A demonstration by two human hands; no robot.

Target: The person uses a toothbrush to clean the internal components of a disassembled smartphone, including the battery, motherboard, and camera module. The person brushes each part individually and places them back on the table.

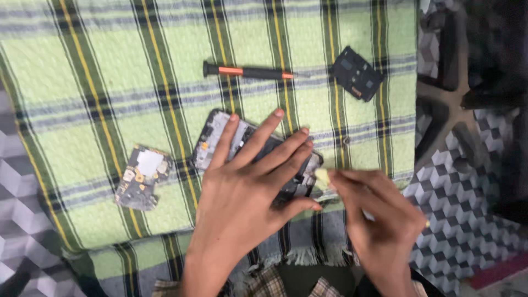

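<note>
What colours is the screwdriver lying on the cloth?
The screwdriver is black with orange bands, seen in the head view.

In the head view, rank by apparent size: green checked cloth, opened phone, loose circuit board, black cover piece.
1. green checked cloth
2. opened phone, partly hidden under the left hand
3. loose circuit board
4. black cover piece, close to the board; unsure
</note>
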